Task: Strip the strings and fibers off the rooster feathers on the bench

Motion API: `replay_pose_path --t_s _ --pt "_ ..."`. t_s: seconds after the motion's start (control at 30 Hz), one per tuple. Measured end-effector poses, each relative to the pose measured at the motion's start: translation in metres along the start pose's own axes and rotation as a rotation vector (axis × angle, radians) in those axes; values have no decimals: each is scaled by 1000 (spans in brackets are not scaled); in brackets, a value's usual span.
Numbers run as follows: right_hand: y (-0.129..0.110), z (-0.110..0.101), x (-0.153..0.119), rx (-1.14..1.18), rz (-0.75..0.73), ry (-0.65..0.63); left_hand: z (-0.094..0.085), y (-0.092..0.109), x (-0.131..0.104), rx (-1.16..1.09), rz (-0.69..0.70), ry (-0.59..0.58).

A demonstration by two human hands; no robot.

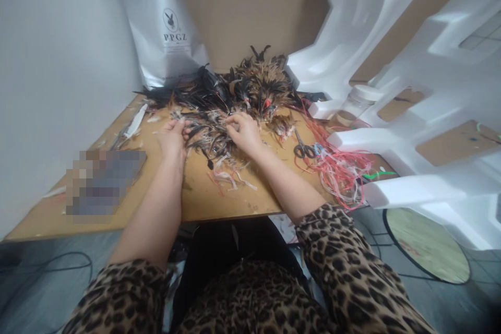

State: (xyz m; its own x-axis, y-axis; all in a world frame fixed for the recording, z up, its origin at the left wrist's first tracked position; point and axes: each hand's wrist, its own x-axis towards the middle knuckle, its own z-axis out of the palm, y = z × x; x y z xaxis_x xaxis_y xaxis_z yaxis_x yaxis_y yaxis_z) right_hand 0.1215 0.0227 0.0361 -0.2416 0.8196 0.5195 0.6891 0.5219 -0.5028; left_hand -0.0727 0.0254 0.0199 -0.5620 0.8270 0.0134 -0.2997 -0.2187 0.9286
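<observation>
Dark and brown feathers [213, 135] lie in a loose heap between my two hands. My left hand [173, 137] is at the heap's left side, its fingers pinched together by some feathers; what they hold is too small to make out. On the right, my right hand [245, 133] has its fingers curled at the heap's edge, and whatever is between them is hidden. Behind both hands are long black feathers [191, 93] and a bushy brown bundle [270, 75] with red bits. A small brown tuft [282, 125] lies right of my right hand.
Black-handled scissors [304, 150] lie to the right, beside tangled pink and white strips [344, 175]. White foam pieces [410, 190] and a clear jar [360, 99] stand farther right. A white bag [168, 36] stands at the back left. A blurred-out flat object [105, 182] lies left.
</observation>
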Motion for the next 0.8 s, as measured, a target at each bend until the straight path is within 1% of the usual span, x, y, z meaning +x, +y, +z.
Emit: replay_pose_path --t_s 0.07,0.17,0.27,0.37,0.5,0.6,0.7,0.8 --pt "-10 0 5 -30 -45 -89 -1 -1 1 7 31 3" --pt "-25 4 16 -114 -124 -264 -3 -1 5 6 89 31" --pt "-40 15 27 -240 -166 -433 -5 -1 8 14 115 67" --pt "-52 30 37 -324 -191 -530 -6 0 10 36 118 84" --pt "-55 51 44 -420 -242 -536 -6 -1 11 39 130 97" --pt "-50 60 45 -463 -244 -520 -7 -2 12 41 133 91" --pt "-44 56 46 -470 -162 -485 -9 -1 14 65 139 106" --pt "-38 45 49 -432 -35 -467 -11 0 15 61 156 126"
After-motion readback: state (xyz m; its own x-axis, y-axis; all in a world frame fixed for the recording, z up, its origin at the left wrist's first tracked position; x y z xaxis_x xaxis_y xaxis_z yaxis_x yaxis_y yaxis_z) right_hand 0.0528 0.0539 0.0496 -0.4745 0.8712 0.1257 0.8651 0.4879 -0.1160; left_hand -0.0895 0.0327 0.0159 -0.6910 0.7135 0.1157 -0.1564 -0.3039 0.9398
